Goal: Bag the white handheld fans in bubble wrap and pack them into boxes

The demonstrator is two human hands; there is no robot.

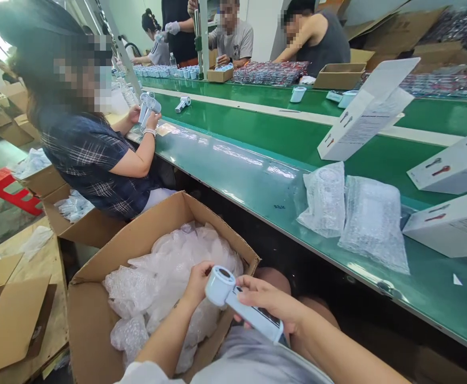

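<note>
The right hand (267, 301) is closed around the handle of the light-blue device (246, 310), thumb on the upper face; the left hand (198, 285) curls its fingers at the far side of the round head, touching it but partly hidden, so how firmly it grips cannot be told; the device is tilted over the person's lap, beside the right wall of an open cardboard box (89, 320); the step in hand looks like handling this one device between both hands, and the next move seems to call for a sure hold on the handle; clear bubble-wrap bags (161, 282) fill the box; beyond it runs the worktop (237, 165), where two bubble-wrapped packs (349, 213) lie side by side near white cartons (357, 114); farther off, at left, a co-worker (85, 144) holds similar devices (149, 109).
</note>
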